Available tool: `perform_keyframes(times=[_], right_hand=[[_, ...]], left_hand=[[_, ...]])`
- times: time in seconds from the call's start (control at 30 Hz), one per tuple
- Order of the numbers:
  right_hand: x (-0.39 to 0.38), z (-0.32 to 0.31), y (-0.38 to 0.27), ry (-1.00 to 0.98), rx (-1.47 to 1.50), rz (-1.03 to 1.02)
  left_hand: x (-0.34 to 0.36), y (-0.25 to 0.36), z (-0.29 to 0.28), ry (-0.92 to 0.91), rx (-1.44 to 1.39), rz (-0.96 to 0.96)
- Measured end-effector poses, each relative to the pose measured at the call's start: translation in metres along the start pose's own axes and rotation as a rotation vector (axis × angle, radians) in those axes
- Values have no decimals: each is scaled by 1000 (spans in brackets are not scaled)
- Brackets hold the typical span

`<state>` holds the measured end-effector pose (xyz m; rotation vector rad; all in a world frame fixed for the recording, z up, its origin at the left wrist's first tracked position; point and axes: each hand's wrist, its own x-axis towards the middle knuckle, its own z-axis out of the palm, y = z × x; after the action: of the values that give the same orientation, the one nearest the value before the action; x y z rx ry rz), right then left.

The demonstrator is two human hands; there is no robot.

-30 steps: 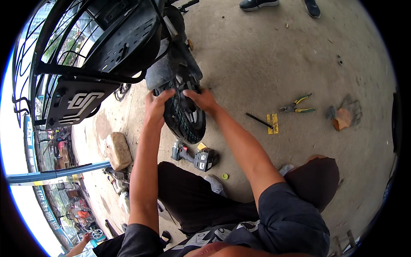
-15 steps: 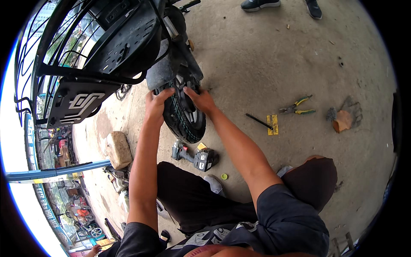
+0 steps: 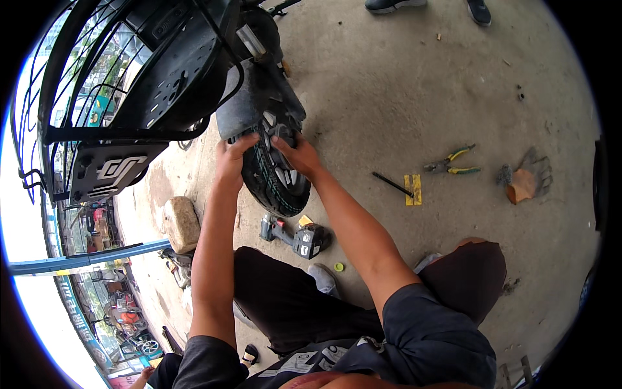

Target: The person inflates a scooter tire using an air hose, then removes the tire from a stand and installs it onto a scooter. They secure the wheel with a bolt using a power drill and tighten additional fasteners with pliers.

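Observation:
A scooter's front wheel (image 3: 262, 188), with a black treaded tyre and spoked rim, stands in front of me below a grey mudguard (image 3: 243, 107). My left hand (image 3: 233, 162) grips the tyre's left side, its thumb laid over the tread. On the other side my right hand (image 3: 299, 155) holds the wheel near the hub, thumb toward the rim; some of its fingers are hidden behind the wheel. Just below the tyre a cordless power tool (image 3: 275, 228) with a black battery lies on the ground.
The scooter's black wire basket (image 3: 48, 97) overhangs at upper left. Pliers (image 3: 447, 166), a black rod (image 3: 391, 183), yellow strips (image 3: 416, 189) and a glove (image 3: 528, 179) lie to the right. A stone block (image 3: 181, 223) meets a blue beam (image 3: 91, 257) at left. Another person's shoe (image 3: 395, 5) shows at the top.
The basket and the scooter's front have shifted left and slightly toward me. Both hands have moved a little left, still on the wheel. The tools on the ground lie as before.

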<state>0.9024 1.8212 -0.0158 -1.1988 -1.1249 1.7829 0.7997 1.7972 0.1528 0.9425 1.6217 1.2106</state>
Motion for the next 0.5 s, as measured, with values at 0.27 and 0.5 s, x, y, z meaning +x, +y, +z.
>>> perform_keyframes(times=[0.27,0.5], right_hand=[[-2,3,13,-52,185,-192],[9,15,19,53,43,-91]], left_hand=[[8,-3,-8,-9,34,-28],[10,-4,-7,-5,8,-77]])
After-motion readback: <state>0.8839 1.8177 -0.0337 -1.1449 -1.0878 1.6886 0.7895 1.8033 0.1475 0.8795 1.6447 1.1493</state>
